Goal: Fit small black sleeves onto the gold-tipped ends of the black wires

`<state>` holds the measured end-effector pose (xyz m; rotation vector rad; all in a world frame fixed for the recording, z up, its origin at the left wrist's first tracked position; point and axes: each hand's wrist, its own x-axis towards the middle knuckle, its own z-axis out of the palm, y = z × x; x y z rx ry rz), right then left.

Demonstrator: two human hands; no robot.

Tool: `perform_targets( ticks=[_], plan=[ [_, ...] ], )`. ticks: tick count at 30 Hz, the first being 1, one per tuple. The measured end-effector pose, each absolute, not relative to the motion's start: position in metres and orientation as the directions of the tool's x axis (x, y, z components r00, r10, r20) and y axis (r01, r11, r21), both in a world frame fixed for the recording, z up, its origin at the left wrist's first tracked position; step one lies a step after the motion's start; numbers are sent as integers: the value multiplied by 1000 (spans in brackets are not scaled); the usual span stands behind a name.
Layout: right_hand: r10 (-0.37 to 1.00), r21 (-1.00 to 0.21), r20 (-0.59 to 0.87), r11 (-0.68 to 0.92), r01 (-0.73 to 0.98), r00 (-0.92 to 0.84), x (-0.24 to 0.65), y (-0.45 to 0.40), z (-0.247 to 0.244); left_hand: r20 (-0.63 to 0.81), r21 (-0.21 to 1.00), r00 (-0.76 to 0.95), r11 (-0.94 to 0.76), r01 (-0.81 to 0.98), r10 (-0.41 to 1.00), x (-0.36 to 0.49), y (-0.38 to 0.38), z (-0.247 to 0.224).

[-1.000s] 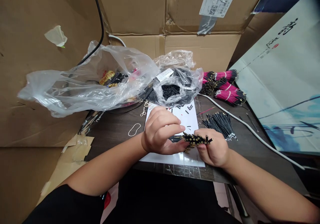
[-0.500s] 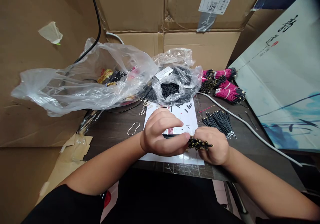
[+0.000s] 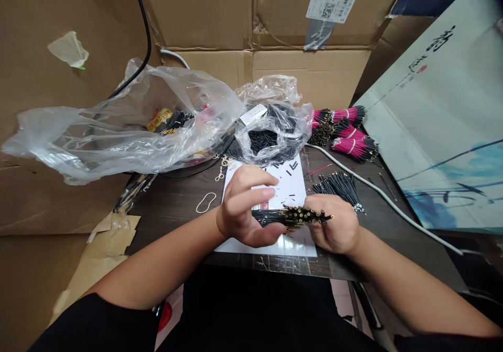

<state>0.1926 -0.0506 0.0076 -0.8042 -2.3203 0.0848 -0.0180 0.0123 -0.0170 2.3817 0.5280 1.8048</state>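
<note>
A bundle of thin black wires point(image 3: 271, 217) with gold ring-like ends lies crosswise between my two hands, over a white sheet point(image 3: 301, 242). My left hand point(image 3: 251, 208) is around the wires' left part, its thumb below them and its upper fingers spread and lifted. At the ringed end, my right hand point(image 3: 333, 222) is closed, its fingers curled against the bundle; its fingertips are mostly hidden. Small black tube pieces point(image 3: 291, 168) are scattered on the sheet. Beyond my right hand lies a loose pile of black wires point(image 3: 340, 187) with silvery ends.
A clear bag point(image 3: 264, 140) of small black pieces stands behind the sheet. To its left is a large plastic bag point(image 3: 118, 137). Pink wire bundles point(image 3: 356, 145), a white cable point(image 3: 393, 202) and a painted panel point(image 3: 451, 132) are at the right. A rubber band point(image 3: 206, 202) lies left.
My left hand's fingers have opened and lifted off the bundle, showing more of the wires. The whole view has shifted slightly.
</note>
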Motion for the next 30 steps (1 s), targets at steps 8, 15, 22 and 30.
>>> perform_targets(
  ticks=[8, 15, 22, 30],
  plan=[
    [968, 176, 207, 106, 979, -142, 270, -68, 30, 857, 414, 220, -876, 246, 467, -16, 15, -3],
    [987, 273, -42, -141, 952, 158, 309, -73, -7, 778, 458, 347, -851, 256, 524, -16, 14, -3],
    [983, 283, -31, -164, 945, 180, 294, -73, -7, 719, 547, 336, -794, 266, 608, -16, 22, -6],
    [983, 264, 65, -183, 947, 172, 286, -84, -5, 695, 571, 348, -777, 265, 629, -14, 22, -5]
  ],
)
